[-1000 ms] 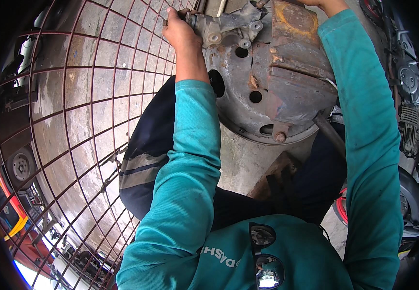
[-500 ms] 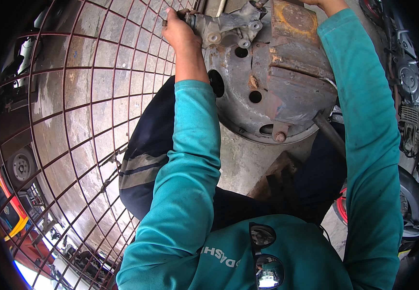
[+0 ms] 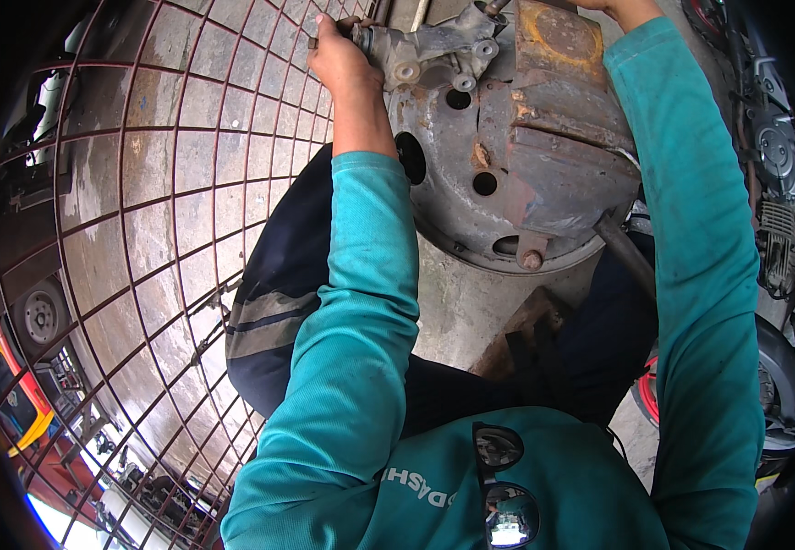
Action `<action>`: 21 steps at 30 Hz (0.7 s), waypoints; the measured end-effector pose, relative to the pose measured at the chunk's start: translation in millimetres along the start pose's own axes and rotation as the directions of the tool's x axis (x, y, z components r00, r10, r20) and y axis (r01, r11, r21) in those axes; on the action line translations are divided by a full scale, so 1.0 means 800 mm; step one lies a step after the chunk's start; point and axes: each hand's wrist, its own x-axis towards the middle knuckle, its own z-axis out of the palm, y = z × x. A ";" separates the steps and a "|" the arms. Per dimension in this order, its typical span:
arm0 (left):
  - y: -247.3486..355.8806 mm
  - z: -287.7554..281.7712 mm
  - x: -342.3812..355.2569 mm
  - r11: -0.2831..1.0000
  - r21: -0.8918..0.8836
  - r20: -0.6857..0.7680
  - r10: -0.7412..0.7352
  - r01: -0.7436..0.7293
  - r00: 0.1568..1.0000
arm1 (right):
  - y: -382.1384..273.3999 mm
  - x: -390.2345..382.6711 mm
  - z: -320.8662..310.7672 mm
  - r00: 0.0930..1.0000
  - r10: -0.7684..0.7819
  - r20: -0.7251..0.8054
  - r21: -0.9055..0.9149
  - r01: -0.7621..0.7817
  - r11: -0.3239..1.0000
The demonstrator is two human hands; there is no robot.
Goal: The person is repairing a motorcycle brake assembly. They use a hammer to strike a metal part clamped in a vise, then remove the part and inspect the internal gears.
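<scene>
My left hand (image 3: 342,57) is closed round the left end of a grey cast metal part (image 3: 434,53) with bolt bosses, its thumb by a short metal stub. The part rests at the upper edge of a large steel wheel-like disc (image 3: 448,179) with round holes, which carries a rusty bolted block (image 3: 567,174). At the top right, my right hand (image 3: 625,7) reaches above the block near a metal rod; its fingers are cut off by the frame's edge.
A red-brown wire mesh fence (image 3: 175,194) fills the left, with a yellow-red vehicle (image 3: 12,385) beyond. Motorcycle engine parts (image 3: 773,156) and a wheel (image 3: 773,376) line the right. My bent legs (image 3: 269,275) surround the disc above a concrete floor (image 3: 452,321), near a wooden piece (image 3: 521,344).
</scene>
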 end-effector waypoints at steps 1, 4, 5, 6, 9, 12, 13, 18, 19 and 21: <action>0.000 0.001 0.000 1.000 0.002 0.002 0.000 0.000 1.000 | 0.001 0.000 0.000 1.000 -0.003 0.003 -0.002 0.003 1.000; -0.002 -0.004 0.005 1.000 -0.011 -0.004 -0.007 0.007 1.000 | -0.010 -0.005 -0.001 0.998 0.059 -0.020 0.057 -0.058 0.997; -0.002 -0.004 0.005 1.000 -0.016 0.000 -0.010 0.010 1.000 | -0.013 -0.007 -0.002 0.996 0.075 -0.044 0.013 -0.075 0.997; -0.002 -0.005 0.005 1.000 -0.020 0.003 -0.013 0.013 1.000 | -0.016 -0.007 -0.003 0.993 0.091 -0.069 -0.030 -0.093 0.995; 0.000 -0.003 0.001 1.000 -0.019 0.008 -0.022 0.022 1.000 | -0.017 -0.008 -0.003 0.992 0.096 -0.082 -0.100 -0.104 0.990; 0.001 0.000 0.000 1.000 -0.013 -0.003 -0.015 0.015 1.000 | -0.016 -0.006 -0.003 0.995 0.079 -0.066 -0.115 -0.087 0.990; 0.002 0.000 0.000 1.000 -0.011 -0.009 -0.009 0.009 1.000 | -0.015 -0.005 -0.002 0.995 0.073 -0.062 -0.116 -0.080 0.990; 0.001 0.000 0.000 1.000 -0.014 0.003 -0.007 0.007 1.000 | -0.012 -0.004 -0.001 0.998 0.043 -0.041 -0.075 -0.046 0.996; 0.001 -0.001 0.001 1.000 -0.023 0.001 -0.012 0.012 1.000 | -0.012 -0.003 -0.001 0.999 0.029 -0.040 -0.082 -0.033 0.996; -0.001 -0.003 0.004 1.000 -0.022 0.009 -0.012 0.012 1.000 | -0.009 -0.002 0.000 0.999 0.022 -0.022 -0.031 -0.023 0.999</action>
